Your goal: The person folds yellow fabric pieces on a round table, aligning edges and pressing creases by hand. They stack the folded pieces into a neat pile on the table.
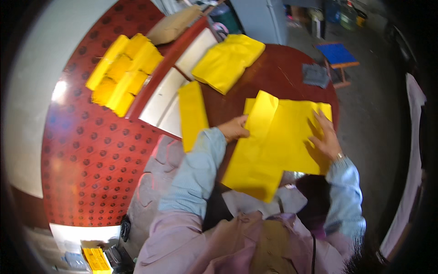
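A large yellow sheet (296, 132), paper-like with a folded strip along its left part, lies over the near side of the dark red round table. My left hand (235, 128) is closed at the sheet's left edge, thumb and fingers pinching it. On the right part of the sheet rests my right hand (326, 137), fingers spread and stretched out, holding nothing. A folded yellow strip (193, 114) lies just left of my left hand. Farther off, a yellow stack (228, 61) of similar material sits at the table's far left.
Bundles of folded yellow pieces (125, 73) lie on the red patterned surface (105, 160) to the left. White panels (164, 98) stand between it and the round table (283, 68). A grey cloth (315, 75) rests at the table's right edge, near a blue-topped stool (337, 53).
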Tool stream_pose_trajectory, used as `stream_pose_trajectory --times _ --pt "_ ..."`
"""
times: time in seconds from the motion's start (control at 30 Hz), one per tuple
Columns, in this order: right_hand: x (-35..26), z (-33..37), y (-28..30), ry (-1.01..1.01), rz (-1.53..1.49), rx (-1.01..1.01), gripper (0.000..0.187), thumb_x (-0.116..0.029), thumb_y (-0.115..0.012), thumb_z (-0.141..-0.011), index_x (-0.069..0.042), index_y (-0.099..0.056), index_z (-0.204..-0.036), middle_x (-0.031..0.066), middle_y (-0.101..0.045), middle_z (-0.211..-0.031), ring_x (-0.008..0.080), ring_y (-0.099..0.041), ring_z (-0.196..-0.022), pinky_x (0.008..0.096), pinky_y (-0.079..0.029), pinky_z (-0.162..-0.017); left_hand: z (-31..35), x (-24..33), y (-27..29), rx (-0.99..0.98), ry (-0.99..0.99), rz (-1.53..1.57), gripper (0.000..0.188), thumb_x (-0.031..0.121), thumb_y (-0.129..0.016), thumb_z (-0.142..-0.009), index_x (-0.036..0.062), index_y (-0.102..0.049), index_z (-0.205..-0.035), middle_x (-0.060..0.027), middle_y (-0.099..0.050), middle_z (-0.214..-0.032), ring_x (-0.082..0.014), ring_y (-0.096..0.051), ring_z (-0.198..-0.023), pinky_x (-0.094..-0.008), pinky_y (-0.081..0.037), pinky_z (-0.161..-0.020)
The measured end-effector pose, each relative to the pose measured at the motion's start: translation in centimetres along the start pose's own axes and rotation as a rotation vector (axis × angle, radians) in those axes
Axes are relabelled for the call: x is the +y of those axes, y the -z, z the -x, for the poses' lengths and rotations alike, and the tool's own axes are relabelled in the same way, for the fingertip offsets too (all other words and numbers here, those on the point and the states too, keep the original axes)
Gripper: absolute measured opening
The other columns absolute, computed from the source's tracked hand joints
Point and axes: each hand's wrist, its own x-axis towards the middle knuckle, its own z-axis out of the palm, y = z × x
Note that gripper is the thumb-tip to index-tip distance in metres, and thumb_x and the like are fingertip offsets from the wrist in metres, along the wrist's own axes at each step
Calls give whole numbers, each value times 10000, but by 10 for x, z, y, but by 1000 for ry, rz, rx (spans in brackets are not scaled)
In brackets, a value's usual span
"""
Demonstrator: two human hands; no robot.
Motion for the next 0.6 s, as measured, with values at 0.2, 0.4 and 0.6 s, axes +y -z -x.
stream_pose_trajectory --times 0.2,0.4,0.6 --pt "-9 -31 -3 -213 -698 -105 874 -250 -774 -939 -285 -316 -1682 136 -217 -1771 330 -176 -1647 485 -208 -1333 -41 41 -25 -329 81 -417 687 -50 -638 -787 91 -587 -1458 6 -689 -1275 -125 -604 -1166 -275 -479 -1022" --pt "-20 -13 20 -323 -650 -17 474 -222 -792 -977 10 -681 -1375 178 -748 -1295 324 -744 -1137 437 -538 -1101 -70 75 -43 -336 135 -517 681 -55 -643 -816 38 -540 -1483 -63 -697 -1299 -150 -649 -1177 -280 -488 -1057" --pt "-9 5 7 -536 -525 209 381 -169 -736 -1015 32 -684 -1335 212 -739 -1294 334 -763 -1092 397 -606 -997 -63 46 -16 -255 215 -845 532 166 -839 -862 23 -617 -1323 -48 -691 -963 -114 -621 -787 -288 -498 -660"
